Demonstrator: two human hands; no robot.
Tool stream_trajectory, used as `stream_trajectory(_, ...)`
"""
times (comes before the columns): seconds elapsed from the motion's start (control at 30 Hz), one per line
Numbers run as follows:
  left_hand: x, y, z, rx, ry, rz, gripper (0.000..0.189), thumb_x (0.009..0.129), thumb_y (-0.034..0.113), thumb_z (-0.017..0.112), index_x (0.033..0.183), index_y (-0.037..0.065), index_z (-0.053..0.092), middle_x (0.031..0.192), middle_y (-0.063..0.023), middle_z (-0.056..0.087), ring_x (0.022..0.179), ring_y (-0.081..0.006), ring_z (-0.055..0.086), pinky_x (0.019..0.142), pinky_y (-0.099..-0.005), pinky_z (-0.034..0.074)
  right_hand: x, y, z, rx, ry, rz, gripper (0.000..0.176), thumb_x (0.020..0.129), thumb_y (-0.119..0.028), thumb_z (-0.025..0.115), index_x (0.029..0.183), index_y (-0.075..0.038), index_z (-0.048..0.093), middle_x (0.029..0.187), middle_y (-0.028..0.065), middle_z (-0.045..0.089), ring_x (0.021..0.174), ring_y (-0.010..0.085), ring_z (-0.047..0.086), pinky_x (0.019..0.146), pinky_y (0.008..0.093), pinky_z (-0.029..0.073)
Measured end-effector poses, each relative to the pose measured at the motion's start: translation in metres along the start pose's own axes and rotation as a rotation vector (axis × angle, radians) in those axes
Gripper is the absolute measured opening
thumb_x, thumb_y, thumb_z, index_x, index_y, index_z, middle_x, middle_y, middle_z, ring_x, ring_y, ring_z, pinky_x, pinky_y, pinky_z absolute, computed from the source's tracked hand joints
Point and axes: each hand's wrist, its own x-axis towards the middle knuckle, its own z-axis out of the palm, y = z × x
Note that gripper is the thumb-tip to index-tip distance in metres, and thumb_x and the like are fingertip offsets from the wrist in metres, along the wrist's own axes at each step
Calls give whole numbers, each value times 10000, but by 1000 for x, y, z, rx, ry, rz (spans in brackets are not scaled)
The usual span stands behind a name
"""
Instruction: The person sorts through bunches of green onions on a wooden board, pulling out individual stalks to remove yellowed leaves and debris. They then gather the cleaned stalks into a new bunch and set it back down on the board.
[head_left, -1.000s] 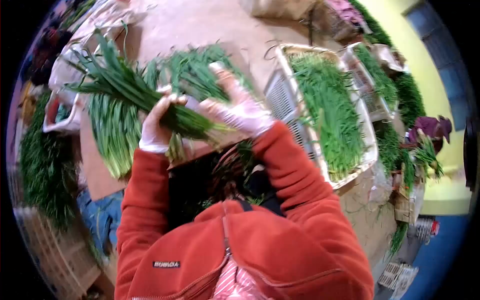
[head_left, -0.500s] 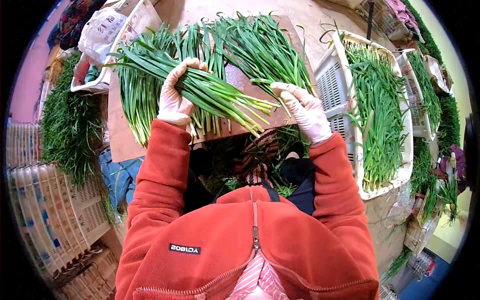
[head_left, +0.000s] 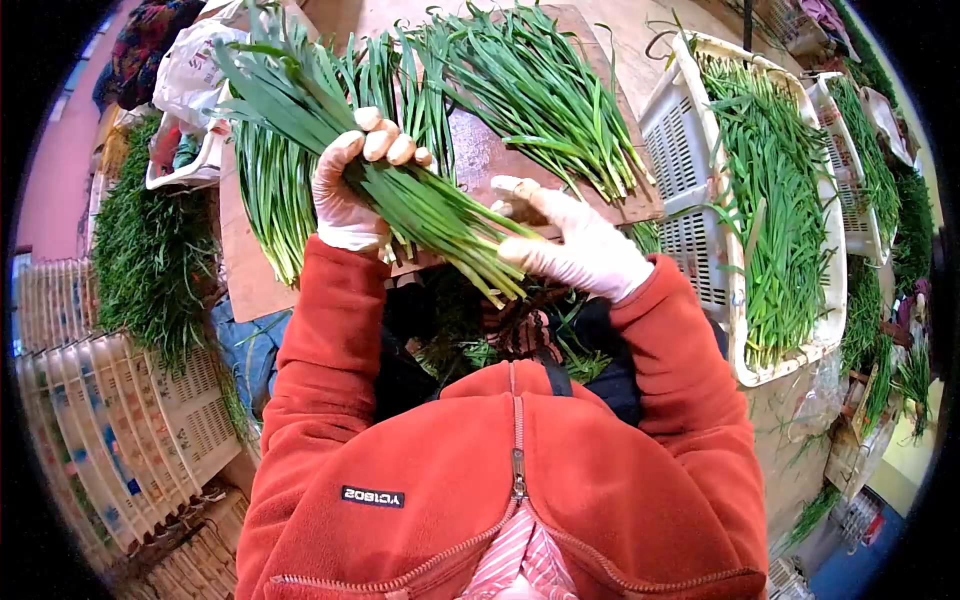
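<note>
My left hand [head_left: 352, 180], in a pale thin glove, is closed around the middle of a bunch of garlic chives [head_left: 430, 205]. The bunch slants across the board, its leafy tops up to the left and its pale stem ends down to the right. My right hand [head_left: 575, 238], gloved too, is at those stem ends with thumb and fingers spread on either side of them. Whether its fingertips touch the stems is hard to see. Beneath, more chives [head_left: 540, 100] lie in piles on the brown board [head_left: 475, 150].
At right, a white plastic crate [head_left: 690, 235] is filled with chives, with another crate [head_left: 850, 200] beyond it. A white plastic bag [head_left: 195, 75] sits in a basket at upper left. Below it hang dark greens [head_left: 150, 260], near stacked crates [head_left: 130, 430].
The bunch has tilted more steeply, stem ends lower. My right hand has moved left to the stem ends and its fingers have spread; the loose blade it pinched no longer shows.
</note>
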Motion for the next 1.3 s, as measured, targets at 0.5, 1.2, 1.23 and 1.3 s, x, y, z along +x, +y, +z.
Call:
stream_trajectory(0.5,13,-23,-10,478,488,-277,494,796,394,641,1171,110,488,1035,-39,578,904,-189,548,829,-389,432,18,55,33,623,173,488,218,805,-237,649,863,-64,531,616,-15,466,454,79,393,429,229,358)
stream_trajectory(1.2,-8,-88,25,552,628,21,783,678,63,740,1275,48,235,1031,-64,522,907,-159,513,802,-284,428,10,62,53,-976,465,117,372,729,-177,636,1019,-27,457,715,195,597,670,377,597,620,440,473)
stream_trajectory(1.23,-9,-86,23,507,623,19,544,712,57,703,1172,62,413,926,-33,530,819,-132,523,728,-274,450,11,61,55,-976,460,116,372,729,-177,636,1019,-27,457,715,195,597,670,377,597,620,440,473)
stream_trajectory(1.3,-8,-83,16,621,681,32,348,724,48,672,1012,59,476,754,-33,534,599,-144,533,556,-279,462,14,58,61,-905,489,70,365,733,-162,631,1022,-26,454,706,199,592,643,387,589,597,438,471)
